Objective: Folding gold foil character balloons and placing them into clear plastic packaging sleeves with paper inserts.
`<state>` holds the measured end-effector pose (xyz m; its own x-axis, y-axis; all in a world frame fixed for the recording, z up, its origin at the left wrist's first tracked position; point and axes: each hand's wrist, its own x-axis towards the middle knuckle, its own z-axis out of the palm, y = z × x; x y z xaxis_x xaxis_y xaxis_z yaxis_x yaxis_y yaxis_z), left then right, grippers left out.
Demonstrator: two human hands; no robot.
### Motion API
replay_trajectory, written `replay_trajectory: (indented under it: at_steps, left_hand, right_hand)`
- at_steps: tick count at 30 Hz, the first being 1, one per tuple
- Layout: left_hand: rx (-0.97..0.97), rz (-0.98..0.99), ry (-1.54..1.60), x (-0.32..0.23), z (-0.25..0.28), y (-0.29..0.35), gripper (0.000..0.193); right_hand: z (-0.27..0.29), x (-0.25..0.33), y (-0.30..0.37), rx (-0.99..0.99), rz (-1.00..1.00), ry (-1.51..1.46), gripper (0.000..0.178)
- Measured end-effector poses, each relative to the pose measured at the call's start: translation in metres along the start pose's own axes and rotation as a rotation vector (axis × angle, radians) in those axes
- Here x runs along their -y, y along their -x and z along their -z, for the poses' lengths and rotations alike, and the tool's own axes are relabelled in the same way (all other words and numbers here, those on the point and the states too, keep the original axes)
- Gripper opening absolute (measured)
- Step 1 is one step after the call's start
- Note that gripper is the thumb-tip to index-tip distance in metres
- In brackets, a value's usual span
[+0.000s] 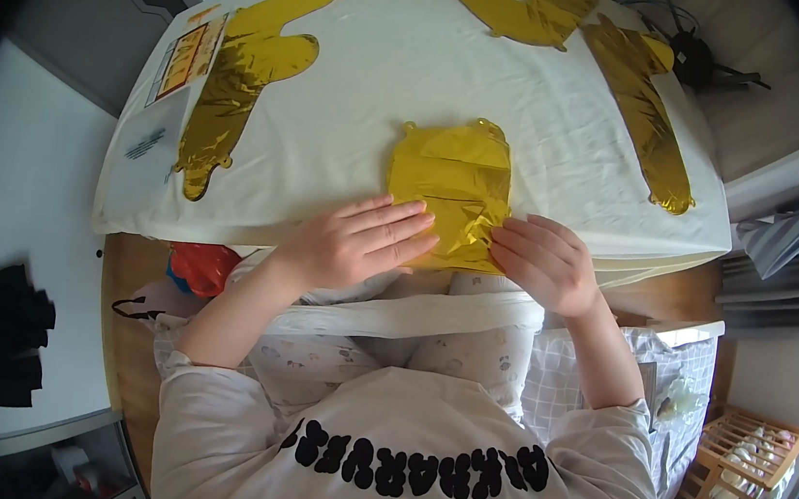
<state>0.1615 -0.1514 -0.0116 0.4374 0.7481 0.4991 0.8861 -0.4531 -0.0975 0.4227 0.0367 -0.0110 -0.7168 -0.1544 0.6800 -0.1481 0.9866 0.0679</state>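
A gold foil balloon [452, 167], deflated and folded into a flat, roughly square piece, lies at the near edge of the white-covered table. My left hand [350, 242] rests palm down with its fingers stretched over the foil's lower left part. On the opposite edge, the fingers of my right hand [546, 263] lie extended and close together, touching the foil. Creases run across the piece, and small tabs stick out at its far corners. The thumbs are mostly hidden.
Flat gold foil balloons lie around: one at left [244, 63], one at the far edge [517, 9], one at right [643, 105]. A printed sheet [186, 57] sits beside the left one. A black stand-like object [697, 62] is far right; a wooden crib [731, 479] stands behind right.
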Motion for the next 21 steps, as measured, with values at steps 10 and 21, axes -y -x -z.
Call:
replay_trajectory:
  at_steps: [10, 21]
  left_hand:
    - [-0.061, -0.06, -0.007, 0.004, -0.001, -0.004, 0.031]
    - [-0.129, 0.27, 0.695, -0.005, 0.069, -0.024, 0.041]
  right_hand:
    - [0.001, -0.005, 0.002, -0.006, 0.09, 0.007, 0.018]
    - [0.05, 0.023, -0.043, -0.162, -0.483, -0.809, 0.039]
